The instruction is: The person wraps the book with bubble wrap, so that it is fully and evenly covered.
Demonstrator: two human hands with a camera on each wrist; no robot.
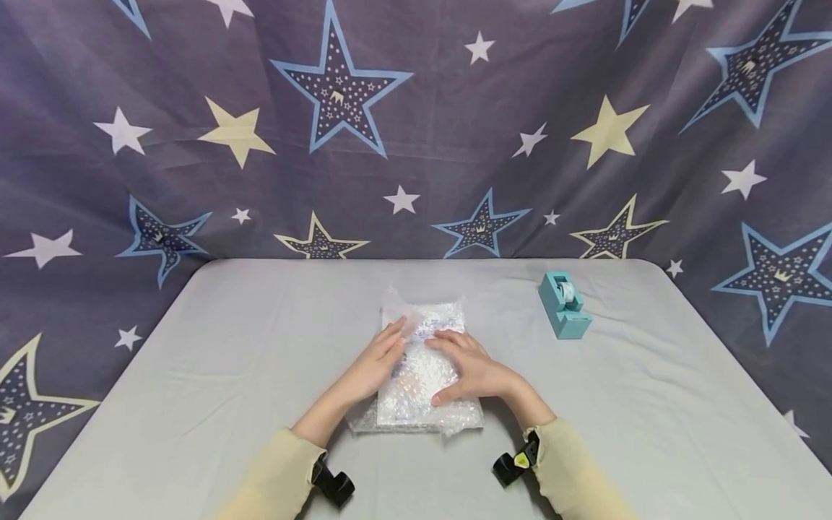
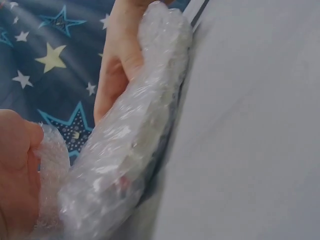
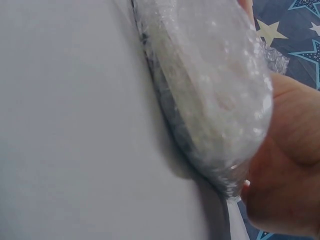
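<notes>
A flat package in clear bubble wrap (image 1: 416, 401) lies on the table in front of me, with bluish print showing faintly through. My left hand (image 1: 375, 365) is at its left side, and in the left wrist view the fingers pinch a raised flap of bubble wrap (image 2: 54, 172). Over the package's right part rests my right hand (image 1: 473, 367), thumb spread toward the near side and fingers loosely bent across the top. The right wrist view shows the wrapped package (image 3: 220, 100) from its near edge, beside the right hand (image 3: 287, 155).
A teal tape dispenser (image 1: 564, 307) with a roll of tape stands at the back right. The table (image 1: 260, 318) has a light grey cloth with slight creases. Behind it hangs a dark curtain (image 1: 429, 137) with a star pattern.
</notes>
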